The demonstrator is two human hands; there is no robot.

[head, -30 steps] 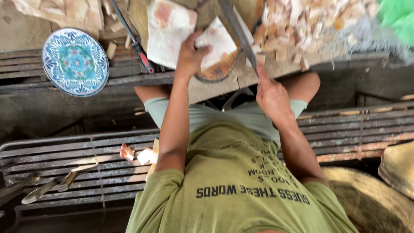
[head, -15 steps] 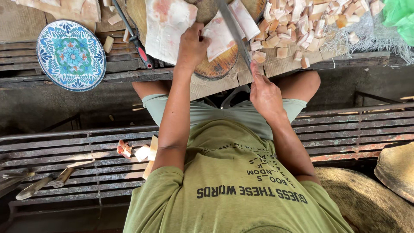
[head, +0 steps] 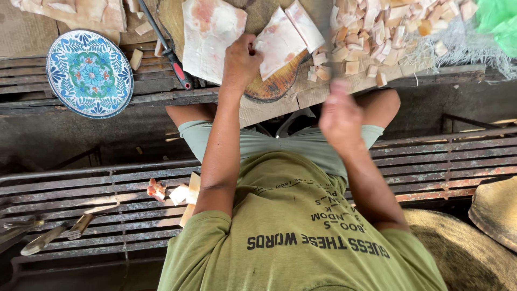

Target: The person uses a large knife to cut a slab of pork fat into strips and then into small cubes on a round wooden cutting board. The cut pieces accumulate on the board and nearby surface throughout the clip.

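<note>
My left hand (head: 240, 63) presses down on pale pink slabs of fatty meat (head: 210, 37), its fingers at the gap between the big slab and a cut strip (head: 285, 37). The meat lies on a round wooden chopping block (head: 274, 86) in front of my knees. My right hand (head: 340, 116) is a blurred fist lifted back over my lap, away from the block. The knife it held a moment ago is lost in the blur, and no knife lies on the block. A heap of small cut cubes (head: 388, 27) lies right of the block.
A blue patterned plate (head: 89, 73) sits at the left, a red-handled tool (head: 172, 54) beside the block. A green bag (head: 498, 24) is at top right. I sit on a metal grate bench (head: 107, 188) with meat scraps (head: 172, 193) and spare knives (head: 48, 234).
My right hand has pulled back from the block toward my body, taking the knife off the meat. My left hand has stayed on the slabs.
</note>
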